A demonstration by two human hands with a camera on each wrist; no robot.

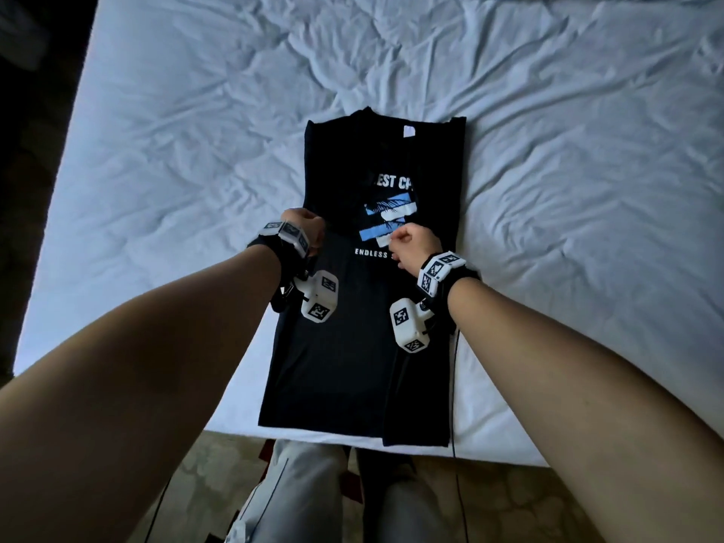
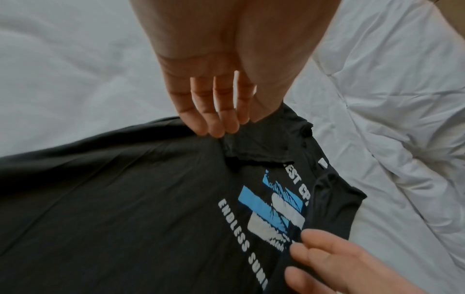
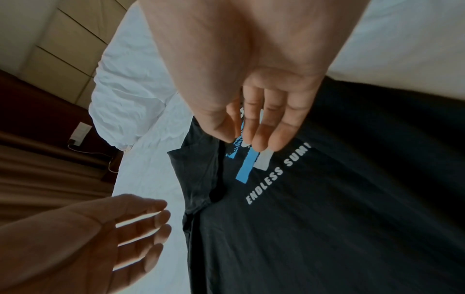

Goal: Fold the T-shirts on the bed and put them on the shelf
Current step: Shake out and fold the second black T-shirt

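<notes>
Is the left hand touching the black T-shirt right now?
Apart. The right wrist view shows the left hand open beside the black T-shirt, with a strip of white sheet showing between them.

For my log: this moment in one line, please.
T-shirt: on bed, partly folded; left grip: open, touching left edge; right grip: at print, hold unclear

Patterned beige carpet (image 1: 509, 499) at the bottom, light grey trousers (image 1: 297, 495) above it — in the right wrist view, beige wall panels (image 3: 62, 45), a white wall plate (image 3: 80, 132), a thin cord (image 3: 100, 154).
</notes>
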